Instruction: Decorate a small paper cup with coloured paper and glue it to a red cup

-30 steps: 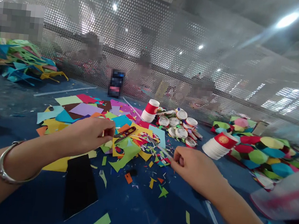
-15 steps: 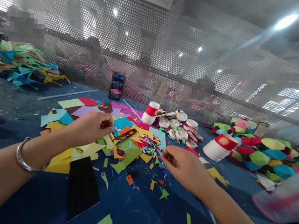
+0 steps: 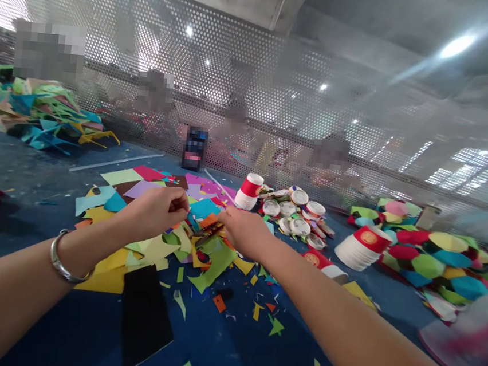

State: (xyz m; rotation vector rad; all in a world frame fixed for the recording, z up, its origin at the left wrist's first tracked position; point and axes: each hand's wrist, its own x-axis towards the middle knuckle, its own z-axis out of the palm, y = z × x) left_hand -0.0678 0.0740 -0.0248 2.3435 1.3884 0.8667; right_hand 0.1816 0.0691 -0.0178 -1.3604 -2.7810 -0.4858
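Note:
My left hand (image 3: 160, 210), a silver bangle on its wrist, hovers over the left side of a heap of coloured paper scraps (image 3: 155, 248). Its fingers are curled into a pinch, and anything in them is too small to make out. My right hand (image 3: 246, 229) reaches over the middle of the heap with its fingers closed together. Their tips are mostly hidden, so what they hold cannot be seen. Just beside those fingertips, dark scissors (image 3: 211, 233) lie on yellow and orange scraps. A black card (image 3: 147, 317) rests on the blue table nearer me.
Stacked red-and-white paper cups (image 3: 249, 192) stand behind the heap; another cup stack (image 3: 362, 247) leans at right. Round white-lidded pieces (image 3: 298, 225) are piled between them. Colourful folded paper shapes (image 3: 431, 255) sit far right, cut paper (image 3: 39, 111) far left. A phone (image 3: 194, 148) leans against perforated mesh.
My right hand has moved left and forward, from the right edge of the scraps to beside the scissors, covering small bits. The left hand stays nearly in place, still curled. The view has shifted slightly.

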